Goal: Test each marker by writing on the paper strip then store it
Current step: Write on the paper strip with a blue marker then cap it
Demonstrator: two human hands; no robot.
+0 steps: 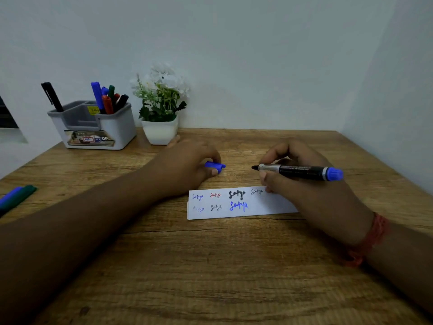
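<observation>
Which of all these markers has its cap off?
The black-barrelled marker in the right hand: its tip is bare, and the left hand holds its blue cap. The others are capped.

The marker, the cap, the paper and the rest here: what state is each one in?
Marker: uncapped, held level by right hand.
Blue cap: off, pinched by left hand.
Paper strip: flat, seven words written.
Organizer: upright, holding capped markers.
Two pens: capped, lying at the table's left edge.

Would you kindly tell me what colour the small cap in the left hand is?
Blue; the small plastic cap shows best in the head view.
</observation>
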